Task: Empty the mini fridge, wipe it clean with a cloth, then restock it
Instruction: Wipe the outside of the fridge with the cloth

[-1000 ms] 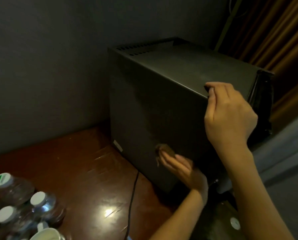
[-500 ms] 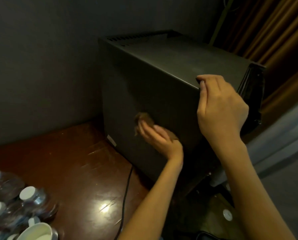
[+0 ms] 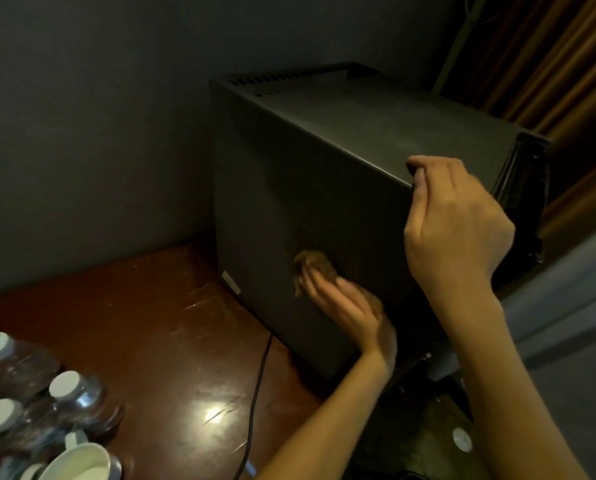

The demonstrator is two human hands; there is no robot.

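Since the earlier frame the left fingers [image 3: 319, 284], straight and pressed together, have slid the crumpled brown cloth [image 3: 315, 263] lower and frontward on the fridge [image 3: 324, 168] side. The left hand [image 3: 345, 313] lies flat against it. The right hand [image 3: 459, 223] curls over the top edge, thumb on the side. Fridge: matt dark box on a glossy wooden table [image 3: 151, 323].

A hotel-like room: mini fridge [image 3: 289, 188] on a wooden tabletop [image 3: 133, 306], water bottles [image 3: 71, 393] and cup [image 3: 78, 462] left of the left grip [image 3: 345, 310], brown curtains [image 3: 566, 64].
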